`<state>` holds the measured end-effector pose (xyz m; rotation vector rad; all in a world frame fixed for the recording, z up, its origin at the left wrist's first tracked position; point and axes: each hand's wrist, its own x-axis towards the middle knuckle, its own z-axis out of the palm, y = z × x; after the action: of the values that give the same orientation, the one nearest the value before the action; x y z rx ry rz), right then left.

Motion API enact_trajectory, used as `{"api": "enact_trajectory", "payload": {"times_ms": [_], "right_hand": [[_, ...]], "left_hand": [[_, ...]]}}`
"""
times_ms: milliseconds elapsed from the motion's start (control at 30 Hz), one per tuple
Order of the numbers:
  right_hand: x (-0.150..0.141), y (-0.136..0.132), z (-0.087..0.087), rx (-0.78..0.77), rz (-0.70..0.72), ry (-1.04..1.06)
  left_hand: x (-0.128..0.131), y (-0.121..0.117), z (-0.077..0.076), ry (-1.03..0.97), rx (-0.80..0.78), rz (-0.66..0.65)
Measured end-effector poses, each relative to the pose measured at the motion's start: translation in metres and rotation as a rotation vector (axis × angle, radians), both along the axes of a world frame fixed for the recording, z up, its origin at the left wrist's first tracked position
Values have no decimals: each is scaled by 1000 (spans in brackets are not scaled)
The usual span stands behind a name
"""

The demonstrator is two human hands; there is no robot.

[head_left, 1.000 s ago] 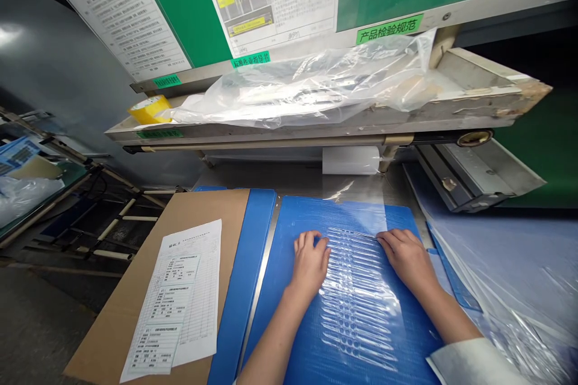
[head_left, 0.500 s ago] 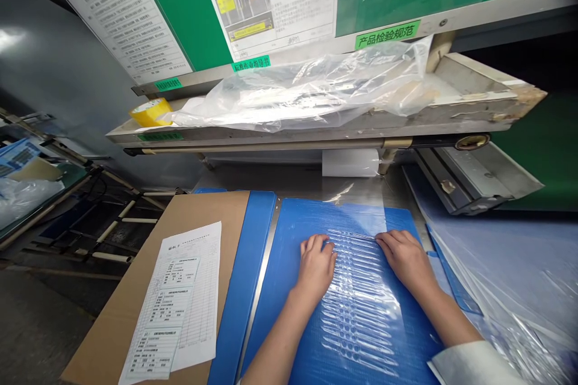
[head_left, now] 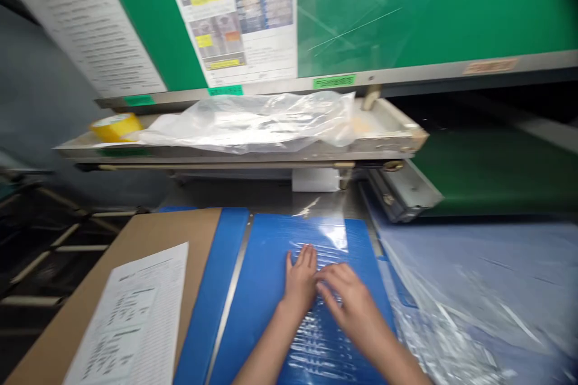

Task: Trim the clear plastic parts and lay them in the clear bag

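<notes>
Head view is blurred, reading what I can: left hand (head_left: 298, 283) and right hand (head_left: 350, 295) have moved from the two ends of the clear ribbed plastic blister sheet (head_left: 318, 346) to together at its middle, right fingertips (head_left: 326, 277) at or just touching the left thumb side, gap too blurred to call. Left lies flat with fingers (head_left: 307, 255) spread, no grip. Right is slightly curled on the sheet, can't tell if it's pinching anything. Sheet lies under both palms, with ribs showing past the fingertips and toward my wrists, on the flat blue corrugated plastic board (head_left: 255, 289). What this means: the far end of the sheet is now free of the hands, with contact concentrated mid-sheet. Left of the left hand, past a narrow steel strip (head_left: 230, 295), runs a blue plastic board edge (head_left: 210, 307), then a brown cardboard sheet (head_left: 189, 234) carrying a white printed form (head_left: 129, 319). Right of the right hand sits a loose stack of clear plastic sheets (head_left: 445, 319). Far ahead of both hands, a metal shelf edge (head_left: 226, 156) holds a crumpled clear plastic bag (head_left: 253, 123) and a yellow tape roll (head_left: 116, 126)
</notes>
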<state>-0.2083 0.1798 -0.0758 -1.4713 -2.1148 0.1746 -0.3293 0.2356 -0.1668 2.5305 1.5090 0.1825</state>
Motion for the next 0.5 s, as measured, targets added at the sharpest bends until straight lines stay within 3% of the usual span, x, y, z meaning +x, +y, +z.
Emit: {"api": "enact_trajectory", "payload": {"times_ms": [100,167,200,300,400,500], "right_hand": [[6,-37,50,-230,226,244],[45,-54,57,-311,131,272],[76,-60,52,-320,-9,226],[195,-68,15,-78,-465,-74],[303,-71,-13,42,-634,-150],[348,-83,-14,181,-687,-143]], "left_hand": [[3,2,-1,7,14,23],[6,2,-1,12,17,26],[8,2,-1,17,20,29],[11,-1,1,35,32,51],[12,-1,1,35,48,76],[12,-1,-2,20,61,92]]}}
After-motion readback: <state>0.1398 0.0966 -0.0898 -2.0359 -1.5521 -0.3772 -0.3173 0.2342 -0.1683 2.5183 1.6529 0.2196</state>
